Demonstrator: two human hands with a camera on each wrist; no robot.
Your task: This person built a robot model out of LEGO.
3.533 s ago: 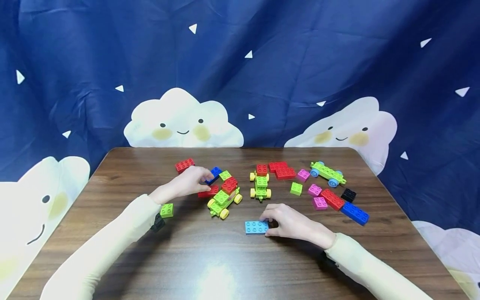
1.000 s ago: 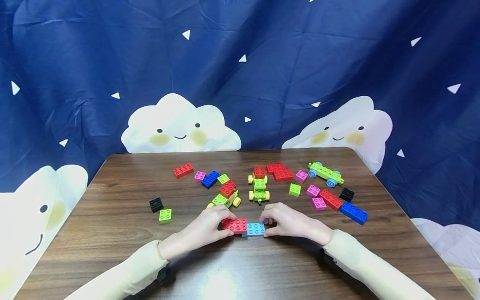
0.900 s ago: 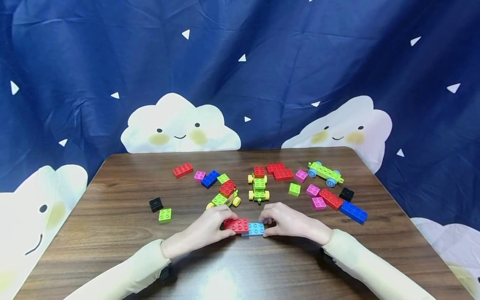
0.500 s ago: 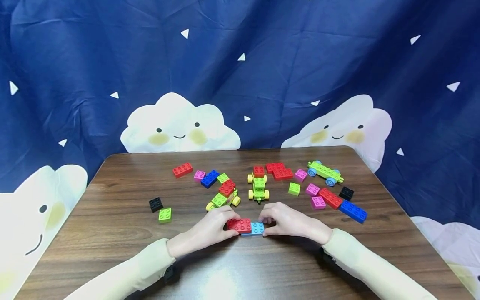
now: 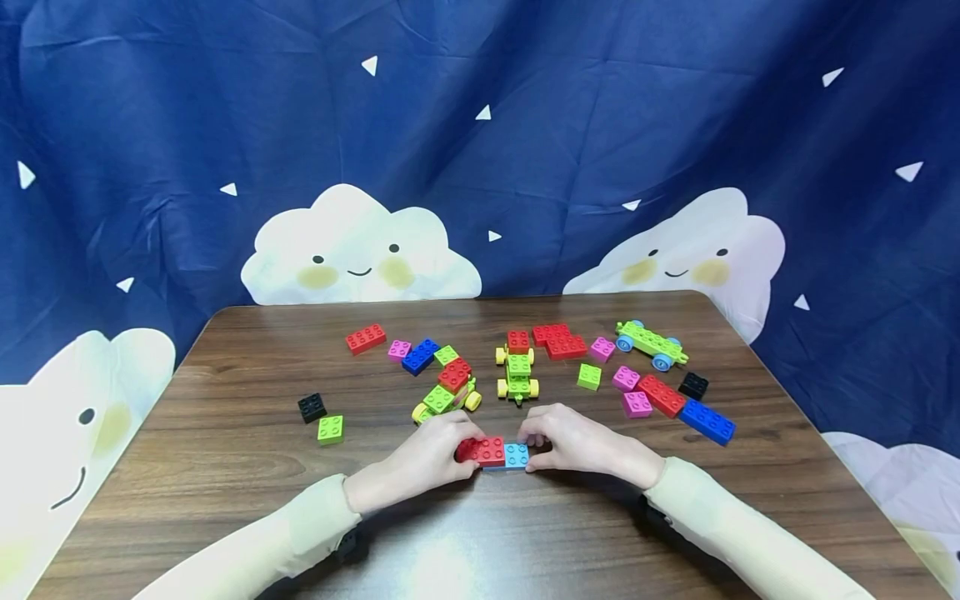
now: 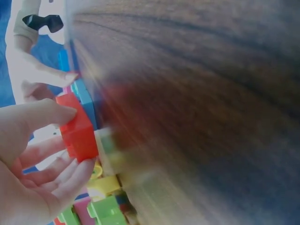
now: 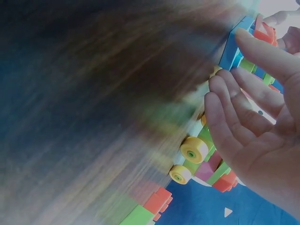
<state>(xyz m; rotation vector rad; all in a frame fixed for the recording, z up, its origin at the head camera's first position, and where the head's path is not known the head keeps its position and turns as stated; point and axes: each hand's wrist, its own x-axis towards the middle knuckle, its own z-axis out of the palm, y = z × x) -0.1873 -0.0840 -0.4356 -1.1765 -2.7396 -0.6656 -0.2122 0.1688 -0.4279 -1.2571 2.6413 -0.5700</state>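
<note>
My left hand (image 5: 427, 461) pinches a red toy brick (image 5: 488, 450) between thumb and fingers. The red brick overlaps the left part of a light blue brick (image 5: 517, 455) that lies flat on the table. From the other side my right hand (image 5: 576, 444) holds the blue brick's right end, thumb in front and fingers behind. In the left wrist view the red brick (image 6: 78, 129) sits on the near end of the blue brick (image 6: 83, 99). Just behind the left hand stands a toy car (image 5: 444, 396) with yellow wheels.
Another yellow-wheeled car (image 5: 518, 375) and a blue-wheeled green base (image 5: 650, 343) stand farther back. Loose red bricks (image 5: 558, 340), pink bricks (image 5: 637, 404) and a blue brick (image 5: 707, 422) lie to the right. A black brick (image 5: 312, 407) and a green brick (image 5: 330, 429) lie at left.
My left hand has brought the red brick from the back left to the blue one, then slid it rightward over it. My right hand has stayed on the blue brick.
</note>
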